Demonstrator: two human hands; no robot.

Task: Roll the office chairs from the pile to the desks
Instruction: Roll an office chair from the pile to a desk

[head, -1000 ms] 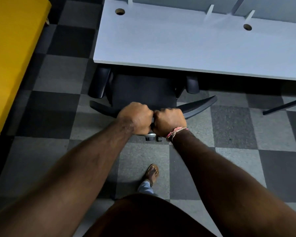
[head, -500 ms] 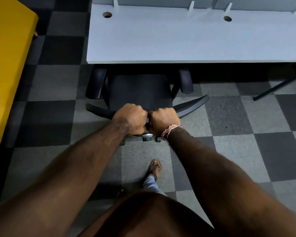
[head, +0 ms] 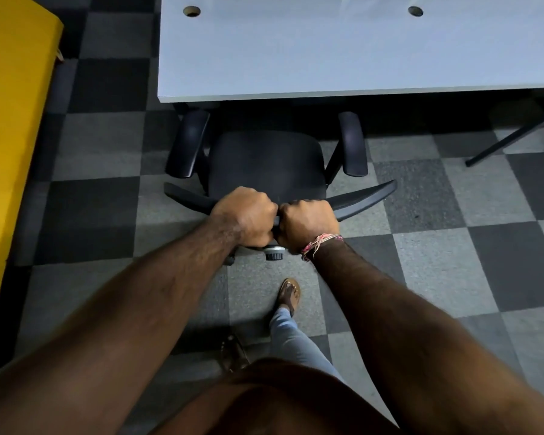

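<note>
The black office chair (head: 266,164) stands at the near edge of the pale desk (head: 327,58), its seat front and the tips of both armrests just under that edge, its backrest out on the person's side. The left hand (head: 244,216) and right hand (head: 308,226) sit side by side at the middle of the backrest's top rim, knuckles almost touching, fingers of each curled tight around the rim. Left of the desk, a strip of checkered carpet floor (head: 107,127) runs between the desk's left edge and a yellow surface (head: 13,120). Right of the chair, a dark desk leg (head: 512,139) slants out from under the desk to the floor, with bare carpet between it and the chair. On the near side of the desk, behind the chair, a sandalled foot (head: 289,295) rests on the grey and dark tiles.
</note>
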